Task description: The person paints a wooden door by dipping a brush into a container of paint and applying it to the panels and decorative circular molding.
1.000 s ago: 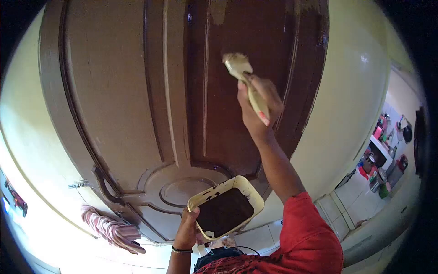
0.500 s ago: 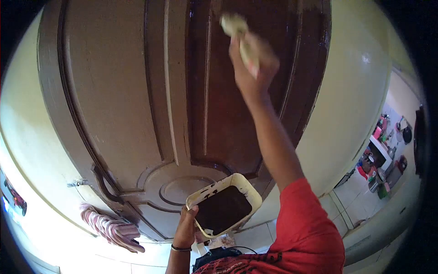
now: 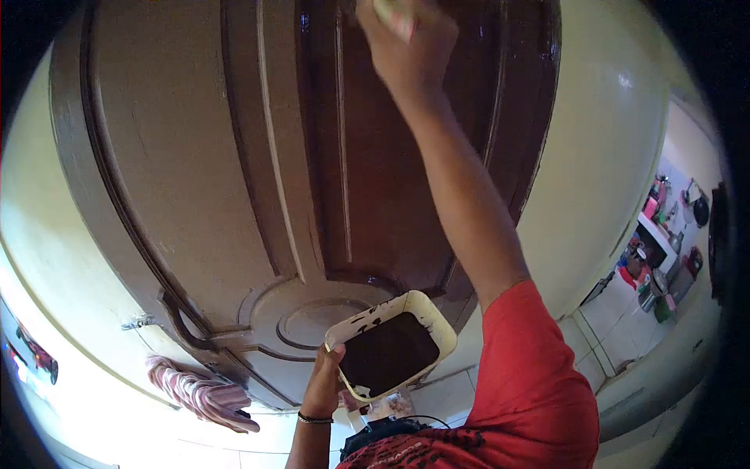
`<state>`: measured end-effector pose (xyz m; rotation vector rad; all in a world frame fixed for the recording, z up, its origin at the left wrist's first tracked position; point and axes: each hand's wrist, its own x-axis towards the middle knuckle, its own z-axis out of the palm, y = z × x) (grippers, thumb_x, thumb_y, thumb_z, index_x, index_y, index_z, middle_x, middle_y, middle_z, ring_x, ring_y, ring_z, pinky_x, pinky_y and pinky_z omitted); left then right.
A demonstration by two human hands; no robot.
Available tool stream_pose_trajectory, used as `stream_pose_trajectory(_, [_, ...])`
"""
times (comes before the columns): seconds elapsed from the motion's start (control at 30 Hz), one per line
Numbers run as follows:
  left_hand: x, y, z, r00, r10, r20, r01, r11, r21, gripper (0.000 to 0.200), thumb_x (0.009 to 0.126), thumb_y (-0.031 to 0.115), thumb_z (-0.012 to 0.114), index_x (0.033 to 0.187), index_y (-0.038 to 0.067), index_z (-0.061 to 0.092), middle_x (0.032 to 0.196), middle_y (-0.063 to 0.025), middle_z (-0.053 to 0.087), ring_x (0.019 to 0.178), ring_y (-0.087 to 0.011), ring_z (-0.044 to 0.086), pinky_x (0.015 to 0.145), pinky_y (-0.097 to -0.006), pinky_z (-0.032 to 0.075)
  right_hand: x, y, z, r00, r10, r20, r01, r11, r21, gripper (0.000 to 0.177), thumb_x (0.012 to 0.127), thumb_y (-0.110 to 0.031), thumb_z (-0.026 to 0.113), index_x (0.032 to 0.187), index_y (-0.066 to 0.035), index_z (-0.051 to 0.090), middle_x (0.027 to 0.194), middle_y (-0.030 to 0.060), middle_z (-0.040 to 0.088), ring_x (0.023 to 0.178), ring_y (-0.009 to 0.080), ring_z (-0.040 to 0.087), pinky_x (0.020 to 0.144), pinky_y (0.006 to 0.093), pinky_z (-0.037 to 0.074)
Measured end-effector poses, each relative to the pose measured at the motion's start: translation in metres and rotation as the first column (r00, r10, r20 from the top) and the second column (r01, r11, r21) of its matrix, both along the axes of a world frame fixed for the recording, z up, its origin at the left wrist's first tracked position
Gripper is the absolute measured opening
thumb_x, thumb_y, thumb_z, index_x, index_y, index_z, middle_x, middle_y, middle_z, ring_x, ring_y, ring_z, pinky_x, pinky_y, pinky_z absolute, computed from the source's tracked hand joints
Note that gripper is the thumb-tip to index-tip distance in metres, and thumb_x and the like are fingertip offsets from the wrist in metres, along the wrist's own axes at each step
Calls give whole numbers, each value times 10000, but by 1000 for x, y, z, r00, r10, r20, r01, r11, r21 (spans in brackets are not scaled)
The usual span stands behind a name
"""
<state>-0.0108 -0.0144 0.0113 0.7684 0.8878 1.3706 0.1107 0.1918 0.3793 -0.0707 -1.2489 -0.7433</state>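
Only a scrap of the brush [image 3: 388, 9] shows, a pale handle end at the very top edge of the view, clenched in the right hand [image 3: 406, 43]. Its bristles are cut off by the frame, so its long axis can only be judged as running on, up and out of sight. That hand is raised at full arm's reach against the dark, glossy right half of the door [image 3: 180, 156]. The left half of the door is a duller, lighter brown.

The tub [image 3: 441, 332] lies straight down the arm from the brush, near the body and well apart from it. It is cream-rimmed, holds dark brown paint [image 3: 387, 352] and is tipped toward the door. The left hand [image 3: 324, 383] grips its near left rim, thumb over the edge, so the left hand is the nearer one to the tub and the right hand the farther. A bracelet [image 3: 315, 419] sits on the left wrist.

Count: one brush, one tub, one door, two hands. Further left, one striped cloth [image 3: 203, 395] hangs below the door handle [image 3: 176, 316]. On the far right, past the pale wall [image 3: 601, 156], is a clutter of small coloured things [image 3: 656, 266] too small to count
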Motion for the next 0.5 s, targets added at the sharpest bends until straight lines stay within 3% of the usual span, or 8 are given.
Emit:
stream_pose_trajectory(0.07, [-3, 2, -9, 999, -21, 27, 20, 1000, 17, 590, 977, 403, 499, 1411, 28, 362, 1363, -131, 494, 1242, -259, 506, 1035, -399, 425, 5, -3, -45, 991, -133, 13, 132, 990, 38, 164, 776, -61, 770, 902, -18, 674, 846, 117, 695, 704, 184, 676, 616, 323, 536])
stream_pose_trajectory(0.13, [-2, 3, -11, 998, -34, 61, 32, 999, 43, 586, 978, 397, 497, 1413, 30, 358, 1364, -133, 493, 1241, -258, 507, 1029, -400, 431, 10, -11, -90, 998, -43, 45, 43, 999, -9, 183, 770, -54, 772, 921, -23, 674, 871, 109, 700, 738, 201, 681, 634, 324, 541])
stream_pose_trajectory(0.23, [0, -5, 3, 1000, -16, 19, 16, 1000, 27, 596, 975, 403, 504, 1416, 30, 354, 1376, -140, 485, 1230, -259, 518, 1017, -403, 442, 13, -27, -91, 997, 68, 47, -67, 998, -13, 212, 766, -51, 776, 952, -27, 680, 874, 101, 703, 746, 227, 688, 637, 320, 542])
stream_pose_trajectory(0.3, [0, -7, 13, 998, -58, -14, 58, 997, 44, 617, 971, 420, 509, 1423, 34, 345, 1385, -139, 479, 1233, -259, 517, 1007, -402, 452, 12, -30, -55, 999, 26, 41, -27, 999, 29, 200, 774, -64, 775, 949, -32, 684, 867, 111, 702, 758, 239, 695, 627, 317, 544])
stream_pose_trajectory(0.37, [1, -2, 7, 998, -67, 2, 67, 995, 75, 622, 969, 426, 513, 1424, 37, 345, 1387, -139, 478, 1243, -262, 507, 1015, -403, 443, 1, -26, -7, 1000, 19, 2, -19, 971, 237, 191, 767, -69, 776, 932, -41, 685, 850, 118, 700, 757, 248, 696, 630, 331, 546])
stream_pose_trajectory(0.43, [1, 0, 3, 998, -69, 16, 67, 992, 104, 627, 966, 431, 516, 1426, 40, 346, 1389, -139, 476, 1253, -264, 498, 1022, -403, 435, -10, -28, 33, 999, -33, -29, 38, 976, 214, 194, 803, -95, 750, 965, -21, 670, 864, 141, 694, 787, 283, 685, 661, 366, 546])
stream_pose_trajectory(0.5, [2, 0, 1, 999, -35, 29, 33, 996, 78, 639, 964, 439, 518, 1431, 40, 343, 1395, -139, 472, 1277, -267, 473, 1046, -408, 407, -13, -26, 35, 994, -88, -60, 97, 979, 177, 209, 839, -120, 724, 998, -2, 656, 879, 163, 689, 817, 318, 675, 692, 401, 546])
